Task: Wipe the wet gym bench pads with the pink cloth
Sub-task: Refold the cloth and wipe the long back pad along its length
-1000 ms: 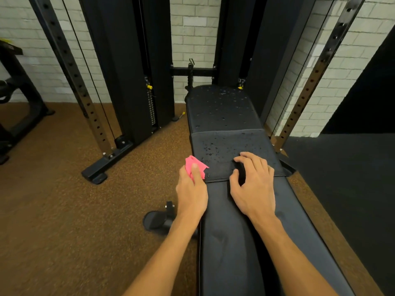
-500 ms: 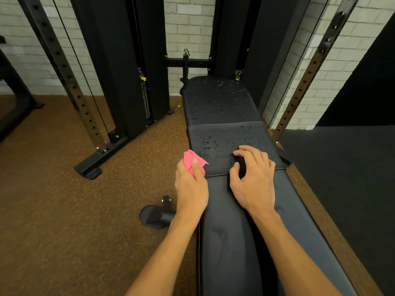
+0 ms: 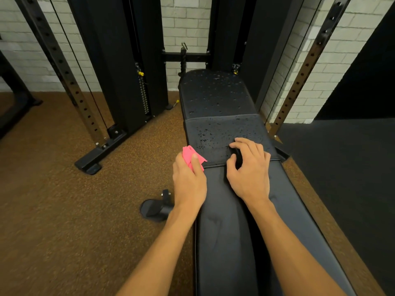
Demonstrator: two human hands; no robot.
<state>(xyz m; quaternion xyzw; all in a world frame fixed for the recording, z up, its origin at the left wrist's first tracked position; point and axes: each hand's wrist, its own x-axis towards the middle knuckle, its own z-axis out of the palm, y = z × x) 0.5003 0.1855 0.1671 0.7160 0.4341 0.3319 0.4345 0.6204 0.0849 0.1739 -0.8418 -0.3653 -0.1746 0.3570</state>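
A black gym bench runs away from me down the middle. Its far pad and middle pad are speckled with water drops; the near long pad looks dry. My left hand is shut on a crumpled pink cloth at the left edge of the bench, by the seam between middle and near pads. My right hand rests on the near edge of the middle pad, fingers curled and apart, holding nothing.
A black cable machine with steel uprights stands on the brown rubber floor behind and left of the bench. Another perforated upright rises at the right. A bench foot sticks out at the left. Dark mat covers the right floor.
Both hands hold nearly the same spots on the bench; the view has shifted slightly closer and to the left. The cloth stays in my left hand.
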